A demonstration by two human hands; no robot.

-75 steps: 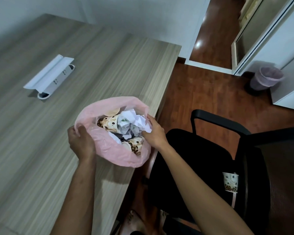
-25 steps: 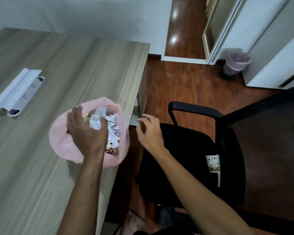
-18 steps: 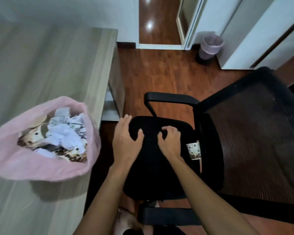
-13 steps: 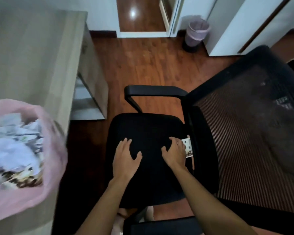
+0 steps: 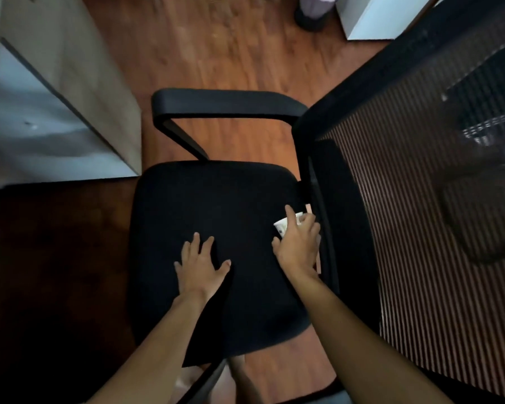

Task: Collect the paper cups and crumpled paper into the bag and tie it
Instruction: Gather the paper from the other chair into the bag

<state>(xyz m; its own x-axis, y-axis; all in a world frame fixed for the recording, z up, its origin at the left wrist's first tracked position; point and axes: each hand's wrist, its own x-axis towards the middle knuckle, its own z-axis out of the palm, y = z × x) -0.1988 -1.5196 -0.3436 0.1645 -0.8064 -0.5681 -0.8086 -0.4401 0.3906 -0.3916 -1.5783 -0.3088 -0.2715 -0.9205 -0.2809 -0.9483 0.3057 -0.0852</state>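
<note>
A white paper cup (image 5: 281,228) with a brown print lies at the right edge of the black chair seat (image 5: 216,199), against the backrest. My right hand (image 5: 299,246) covers most of the cup, with its fingers curled round it and the index finger pointing forward. My left hand (image 5: 200,265) rests flat on the middle of the seat, fingers spread, holding nothing. The pink bag with the cups and crumpled paper is out of view.
The chair's black armrest (image 5: 225,102) spans the far side of the seat, and its mesh backrest (image 5: 435,185) fills the right. The desk's side panel (image 5: 79,74) stands at the left. A lilac waste bin (image 5: 312,7) sits on the wooden floor at the top.
My view has swung right and down, away from the desk and the pink bag, to the chair. Both hands have left the bag; the right one has closed round the cup.
</note>
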